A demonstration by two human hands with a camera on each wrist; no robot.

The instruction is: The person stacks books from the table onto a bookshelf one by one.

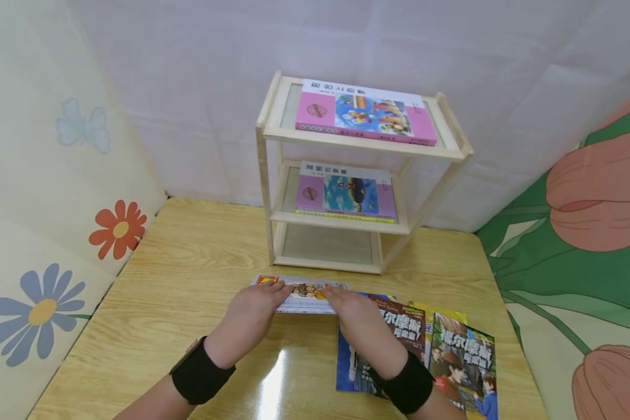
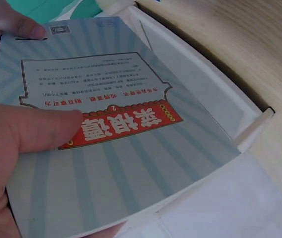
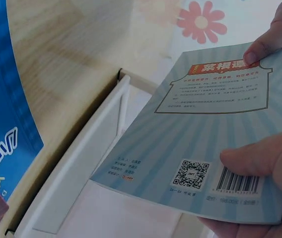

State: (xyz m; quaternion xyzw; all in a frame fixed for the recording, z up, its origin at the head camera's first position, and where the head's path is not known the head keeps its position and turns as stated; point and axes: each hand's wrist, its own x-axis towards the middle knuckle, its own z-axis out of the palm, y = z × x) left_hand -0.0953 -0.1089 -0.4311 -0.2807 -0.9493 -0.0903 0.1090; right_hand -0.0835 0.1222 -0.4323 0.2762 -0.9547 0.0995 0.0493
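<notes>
Both hands hold a light-blue book (image 1: 307,297) by its two ends, low in front of the small wooden shelf (image 1: 325,267). My left hand (image 1: 254,309) grips the left end, and my right hand (image 1: 356,318) grips the right end. In the head view the cover with a cartoon picture faces up, fingers on it. Both wrist views show the thumbs pressed on the striped back cover (image 2: 126,173), which has a red title label. On that cover, a barcode (image 3: 238,181) lies near the right thumb.
A pink book (image 1: 367,114) lies on the shelf's top tier, and pink and yellow-edged books (image 1: 346,192) lie on the middle one. Several magazines (image 1: 464,361) overlap on the table (image 1: 189,262) at the right, partly under the right forearm. A pale cloth (image 1: 199,70) hangs behind.
</notes>
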